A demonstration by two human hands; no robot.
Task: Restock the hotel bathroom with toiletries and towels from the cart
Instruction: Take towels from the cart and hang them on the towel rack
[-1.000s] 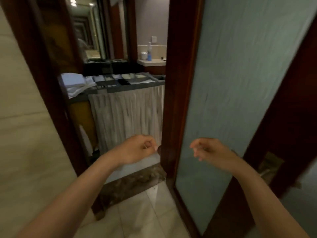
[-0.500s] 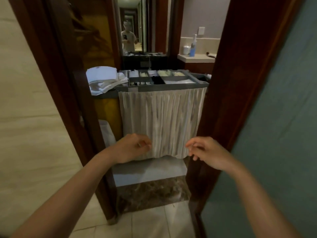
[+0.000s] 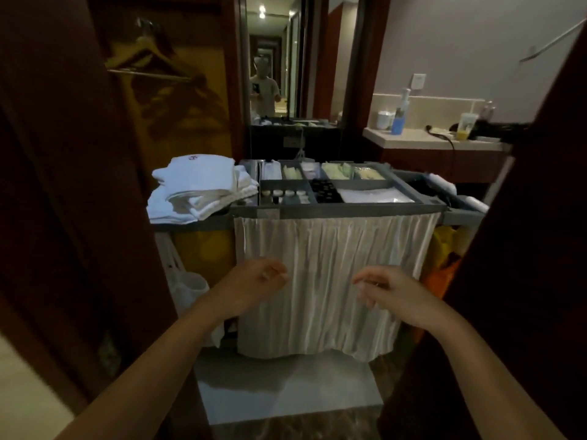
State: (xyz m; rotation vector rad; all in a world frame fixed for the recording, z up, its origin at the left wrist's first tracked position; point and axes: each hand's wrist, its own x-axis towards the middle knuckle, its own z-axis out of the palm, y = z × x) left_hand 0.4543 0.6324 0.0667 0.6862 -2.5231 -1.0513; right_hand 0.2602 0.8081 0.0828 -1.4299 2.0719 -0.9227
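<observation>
A grey housekeeping cart (image 3: 336, 212) stands straight ahead with a pleated white curtain (image 3: 330, 281) hanging over its front. On its left end lies a stack of folded white towels (image 3: 197, 185). Its top tray holds compartments of small toiletries (image 3: 320, 182) and packets. My left hand (image 3: 254, 282) and my right hand (image 3: 386, 292) hover in front of the curtain, below the tray. Both have loosely curled fingers and hold nothing.
Dark wooden door frames flank me, one on the left (image 3: 73, 217) and one on the right (image 3: 524, 249). A counter (image 3: 425, 141) at the back right carries a blue bottle (image 3: 398, 120) and cups. A mirror (image 3: 273, 65) behind the cart reflects a person. Hangers (image 3: 149, 58) hang at upper left.
My view has moved forward and right through the doorway, so the cart is nearer and centred. Both hands stay raised and empty, a little farther apart.
</observation>
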